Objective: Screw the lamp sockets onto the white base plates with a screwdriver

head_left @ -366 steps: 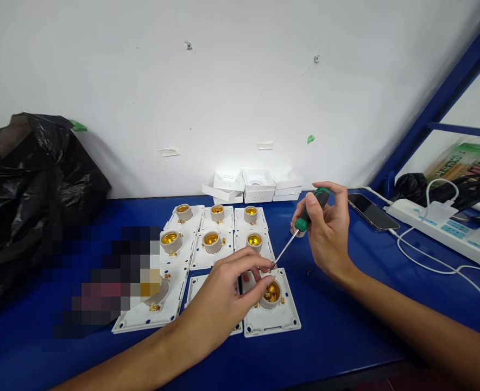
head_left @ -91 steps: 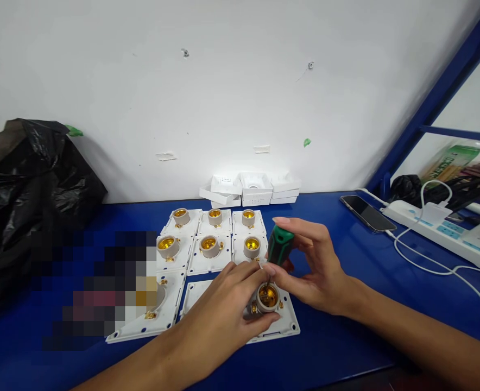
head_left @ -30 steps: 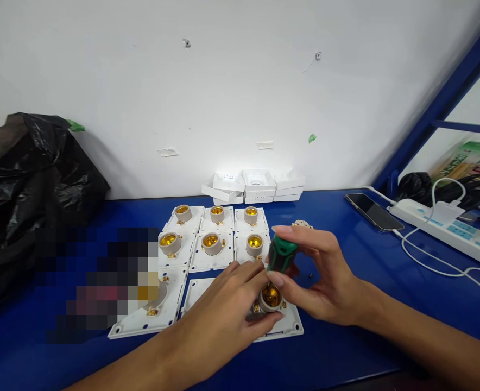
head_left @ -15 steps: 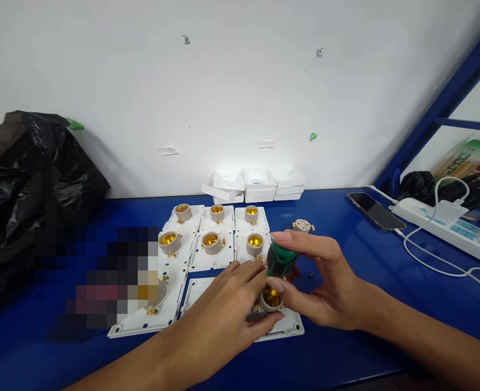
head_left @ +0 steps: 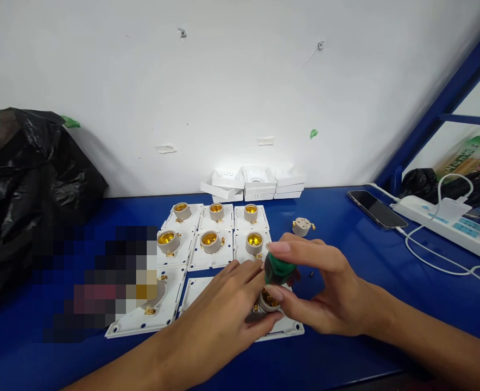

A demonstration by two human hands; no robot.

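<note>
My left hand [head_left: 223,309] grips a beige lamp socket [head_left: 269,301] with a brass inside, mounted on a white square plate [head_left: 289,328] near the front of the blue table. My right hand [head_left: 325,288] pinches the green-and-black handle of a screwdriver [head_left: 278,268], held upright with its tip down inside that socket. The shaft is hidden by my fingers.
Several more white socket plates [head_left: 211,239] lie in rows behind. A loose socket [head_left: 302,226] and a small screw [head_left: 311,274] lie to the right. White boxes [head_left: 256,183] stand at the wall, a black bag [head_left: 28,179] at left, a phone [head_left: 376,209] and power strip [head_left: 447,222] at right.
Twelve seconds ago my right hand held the screwdriver slanted beside the socket; now it stands upright in the socket. Over the last second the handle has sunk slightly lower.
</note>
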